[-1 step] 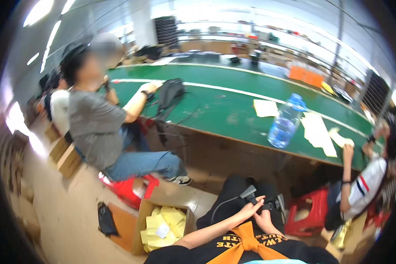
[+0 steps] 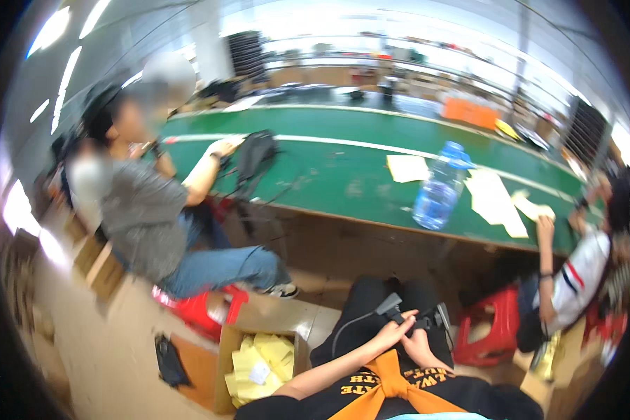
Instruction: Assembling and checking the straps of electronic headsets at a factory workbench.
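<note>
My hands rest together on my lap, over dark trousers. My left hand (image 2: 393, 332) lies with its fingers stretched across toward the right one, and nothing shows in it. Partly covered by it, my right hand (image 2: 418, 343) has fingers I cannot make out clearly. Just beyond the fingers, a small grey device (image 2: 389, 304) with a cable sits over my thigh. Another dark device with a light edge (image 2: 442, 316) lies by my right thigh. Whether either device is strapped on or loose I cannot tell.
A green worktable (image 2: 329, 182) runs ahead, bearing a large blue-tinted water bottle (image 2: 437, 192), pale yellow sheets (image 2: 493, 203) and a black bag (image 2: 257, 155). People sit left and right. A carton of yellow pieces (image 2: 299, 350) stands at my left, near a red stool (image 2: 206, 318).
The view has turned slightly, so the table and bottle sit a little further left. My hands stay together on my lap.
</note>
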`<move>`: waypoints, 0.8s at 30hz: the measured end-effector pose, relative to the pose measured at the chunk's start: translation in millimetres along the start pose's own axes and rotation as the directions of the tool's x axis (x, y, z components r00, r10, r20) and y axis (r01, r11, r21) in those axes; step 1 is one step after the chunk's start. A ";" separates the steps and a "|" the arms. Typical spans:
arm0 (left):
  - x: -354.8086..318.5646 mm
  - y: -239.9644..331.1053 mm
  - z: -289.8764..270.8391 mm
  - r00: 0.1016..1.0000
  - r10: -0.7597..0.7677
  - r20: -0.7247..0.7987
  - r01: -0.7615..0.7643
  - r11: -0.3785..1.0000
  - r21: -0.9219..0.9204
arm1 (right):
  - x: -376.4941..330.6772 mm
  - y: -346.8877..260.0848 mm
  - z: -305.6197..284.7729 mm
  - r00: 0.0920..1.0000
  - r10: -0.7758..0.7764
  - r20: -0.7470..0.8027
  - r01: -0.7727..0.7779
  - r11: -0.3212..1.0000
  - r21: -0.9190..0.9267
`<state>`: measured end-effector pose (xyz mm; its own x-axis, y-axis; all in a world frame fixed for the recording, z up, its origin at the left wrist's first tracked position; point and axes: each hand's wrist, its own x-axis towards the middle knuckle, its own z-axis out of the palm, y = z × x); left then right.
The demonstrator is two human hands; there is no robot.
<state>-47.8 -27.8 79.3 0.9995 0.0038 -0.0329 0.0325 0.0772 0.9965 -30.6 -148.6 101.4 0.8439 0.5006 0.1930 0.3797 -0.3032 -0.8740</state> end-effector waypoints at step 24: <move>9.5 12.7 -13.6 0.797 -0.552 0.244 0.577 0.816 -0.040 | 6.9 23.9 -44.3 0.782 0.271 0.561 -0.623 0.336 0.707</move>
<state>-37.9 -13.2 90.6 0.7806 -0.2824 -0.5576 0.6030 0.1053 0.7908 1.0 -188.3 101.6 0.5503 0.7644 -0.3359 -0.6661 0.1593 -0.7287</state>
